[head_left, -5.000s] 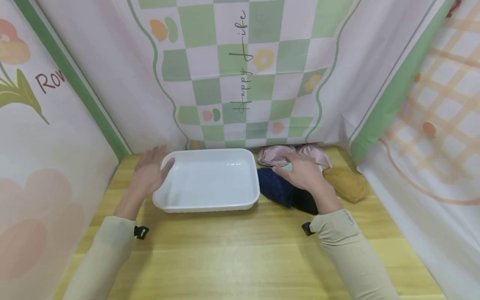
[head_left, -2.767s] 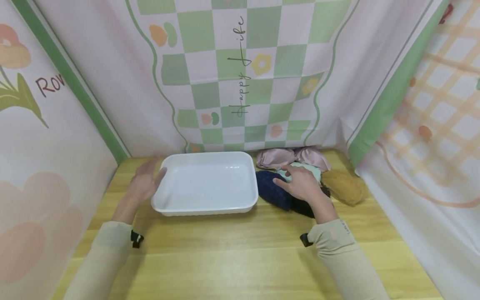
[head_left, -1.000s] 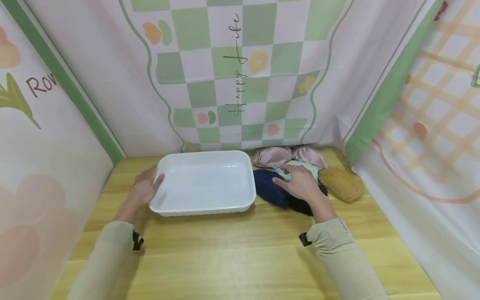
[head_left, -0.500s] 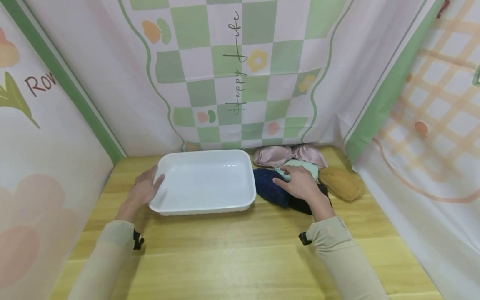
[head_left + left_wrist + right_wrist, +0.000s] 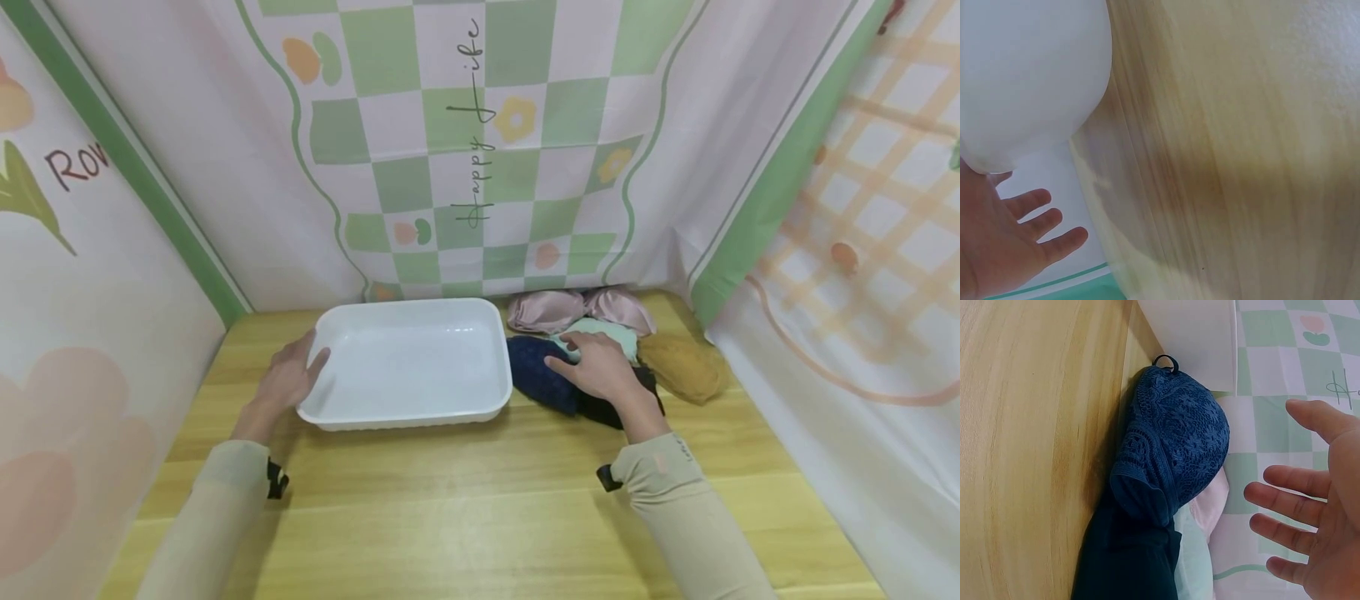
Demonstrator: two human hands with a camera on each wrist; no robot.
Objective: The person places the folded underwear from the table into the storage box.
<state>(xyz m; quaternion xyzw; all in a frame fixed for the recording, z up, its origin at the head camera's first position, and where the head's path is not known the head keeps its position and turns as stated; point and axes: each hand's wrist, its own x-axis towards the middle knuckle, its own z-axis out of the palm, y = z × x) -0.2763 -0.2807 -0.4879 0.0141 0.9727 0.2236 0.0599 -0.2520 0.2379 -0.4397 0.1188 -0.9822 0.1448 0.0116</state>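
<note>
A white rectangular tray [image 5: 405,408] stands at the back of the table. At its left end my left hand [image 5: 285,379] has its thumb by the rim. In the left wrist view, that hand's fingers [image 5: 1063,245] extend past the tray's corner. My right hand [image 5: 600,367] hovers with spread fingers, holding nothing, above a pile of folded bras. The navy lace bra [image 5: 1185,437] lies against the tray's right side. Black [image 5: 600,410], mint [image 5: 611,333], pink satin [image 5: 546,312] and mustard [image 5: 686,369] garments lie around it. My right hand partly hides the black and mint ones.
The wooden table [image 5: 442,508] extends in front of the tray. A green-checked cloth [image 5: 465,167] hangs right behind the tray and pile. Printed cloths also hang at the left [image 5: 75,333] and right [image 5: 877,275].
My left hand has come down from above to the tray's left rim. My right hand shifted slightly early on, then stayed over the pile. The tray and garments look unmoved.
</note>
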